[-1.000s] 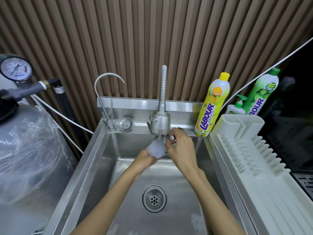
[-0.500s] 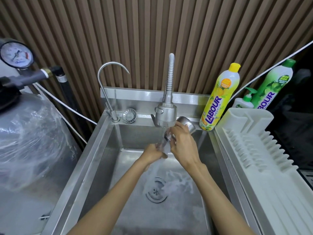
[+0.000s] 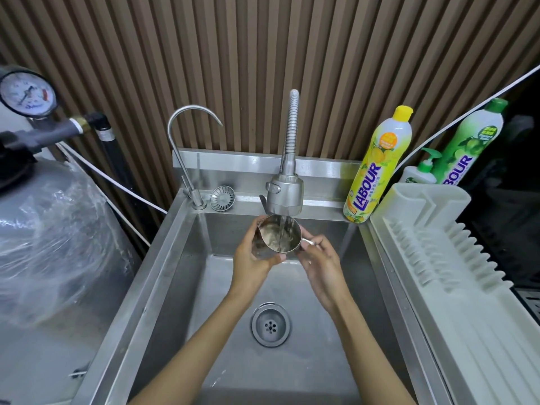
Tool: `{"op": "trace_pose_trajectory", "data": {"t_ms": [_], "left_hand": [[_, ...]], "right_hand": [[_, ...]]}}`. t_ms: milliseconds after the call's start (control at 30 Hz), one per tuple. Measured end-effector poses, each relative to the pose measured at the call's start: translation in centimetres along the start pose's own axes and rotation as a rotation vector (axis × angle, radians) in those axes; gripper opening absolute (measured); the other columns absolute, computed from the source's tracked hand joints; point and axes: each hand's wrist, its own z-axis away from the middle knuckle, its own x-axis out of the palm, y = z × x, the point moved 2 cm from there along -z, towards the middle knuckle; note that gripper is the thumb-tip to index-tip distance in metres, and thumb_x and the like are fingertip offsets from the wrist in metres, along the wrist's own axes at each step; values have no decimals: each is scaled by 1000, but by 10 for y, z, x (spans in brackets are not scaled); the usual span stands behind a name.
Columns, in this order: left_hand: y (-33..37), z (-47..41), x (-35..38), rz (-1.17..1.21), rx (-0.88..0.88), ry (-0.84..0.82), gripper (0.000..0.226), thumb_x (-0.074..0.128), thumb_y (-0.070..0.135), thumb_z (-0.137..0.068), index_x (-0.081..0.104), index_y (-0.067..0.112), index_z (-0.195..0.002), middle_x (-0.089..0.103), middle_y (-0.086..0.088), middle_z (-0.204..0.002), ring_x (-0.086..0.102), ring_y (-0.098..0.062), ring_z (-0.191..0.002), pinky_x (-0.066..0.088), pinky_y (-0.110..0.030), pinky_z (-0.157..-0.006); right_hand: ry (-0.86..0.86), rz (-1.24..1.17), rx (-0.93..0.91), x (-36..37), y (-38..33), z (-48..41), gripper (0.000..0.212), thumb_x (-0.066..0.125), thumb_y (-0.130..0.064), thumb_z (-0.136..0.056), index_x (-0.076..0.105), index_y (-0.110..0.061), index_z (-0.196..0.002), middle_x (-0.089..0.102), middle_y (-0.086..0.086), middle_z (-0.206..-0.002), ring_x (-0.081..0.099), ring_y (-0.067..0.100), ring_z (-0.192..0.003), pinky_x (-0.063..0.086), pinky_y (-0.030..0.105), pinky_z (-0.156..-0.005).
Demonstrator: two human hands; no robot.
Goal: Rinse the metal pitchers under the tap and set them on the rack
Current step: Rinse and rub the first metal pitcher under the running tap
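At the centre of the frame a small shiny steel pitcher (image 3: 278, 235) is held mouth-up directly below the grey spray head of the flexible metal tap (image 3: 285, 197), and a thin stream of water falls into it. The left hand (image 3: 253, 260) wraps around the pitcher's body; the right hand (image 3: 320, 263) pinches its thin handle. Both are above the stainless steel sink (image 3: 181, 258). The white plastic drying rack (image 3: 455, 276) sits at the right of the frame, beside the sink.
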Motion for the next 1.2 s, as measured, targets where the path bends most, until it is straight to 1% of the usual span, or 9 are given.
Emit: {"op": "trace_pose_trajectory", "data": {"t_ms": [200, 367, 467, 567, 700, 800, 967, 1100, 1200], "left_hand": [[21, 7, -4, -254, 174, 40, 76, 76, 16, -61, 41, 54, -117, 52, 29, -116, 53, -3, -113, 44, -22, -98], [30, 8, -3, -520, 108, 136, 61, 77, 42, -68, 54, 21, -122, 57, 10, -103, 53, -9, -100, 41, -22, -85], [21, 11, -3, -366, -71, 54, 48, 79, 48, -63, 57, 28, -101, 66, 11, -91, 63, -8, -91, 48, -14, -75], [4, 13, 1, -63, -229, -50, 72, 85, 48, -52, 56, 19, -111, 69, 2, -109, 64, -11, -104, 52, -29, -92], [1, 12, 18, 156, -160, 42, 57, 76, -3, -69, 48, 21, -113, 61, -1, -123, 57, -10, -115, 46, -28, -98], [11, 9, 15, 100, 15, 129, 70, 70, -13, -70, 46, 33, -117, 59, 9, -120, 57, 7, -107, 47, -12, -86], [29, 14, -4, -300, 221, 85, 81, 81, 13, -65, 36, 57, -115, 45, 25, -111, 49, 14, -103, 38, 0, -86], [34, 26, 0, -469, 183, 191, 77, 77, 55, -59, 48, 37, -128, 44, 11, -102, 49, -2, -99, 37, -6, -86], [28, 31, 7, -422, 64, 187, 76, 66, 60, -59, 56, 21, -123, 53, 5, -98, 59, -9, -90, 46, -14, -78]], "right_hand": [[-7, -39, 79, 8, 5, 3, 21, 50, -6, -90, 43, -9, -70, 64, 15, -93, 61, 27, -88, 56, 32, -83], [140, 399, 141, 12, -16, 8, 20, 60, -23, -89, 56, -5, -80, 64, 11, -77, 67, 18, -67, 60, 34, -60], [264, 722, 49, 15, -40, 12, 23, 68, -25, -83, 57, -10, -70, 63, 7, -73, 64, 19, -68, 60, 38, -59], [273, 1078, -176, 23, -59, 15, 23, 69, -25, -80, 53, -17, -65, 70, 2, -76, 65, 19, -74, 54, 33, -72], [124, 888, -297, 34, -55, 17, 21, 60, -5, -86, 50, -19, -75, 67, -15, -100, 57, -17, -90, 41, 2, -77], [68, 641, -252, 28, -37, 10, 18, 55, -7, -91, 48, -17, -78, 65, -16, -109, 57, -8, -104, 43, 7, -85], [38, 297, -6, 16, -15, 6, 13, 49, -14, -94, 48, -3, -87, 62, 16, -90, 65, 24, -87, 56, 30, -80], [88, 422, 93, 18, -22, 13, 21, 50, -23, -95, 51, -4, -85, 62, 14, -81, 62, 22, -77, 58, 29, -64], [219, 754, 27, 22, -47, 17, 25, 59, -29, -90, 56, -5, -85, 65, 11, -80, 65, 20, -73, 59, 34, -61]]}}
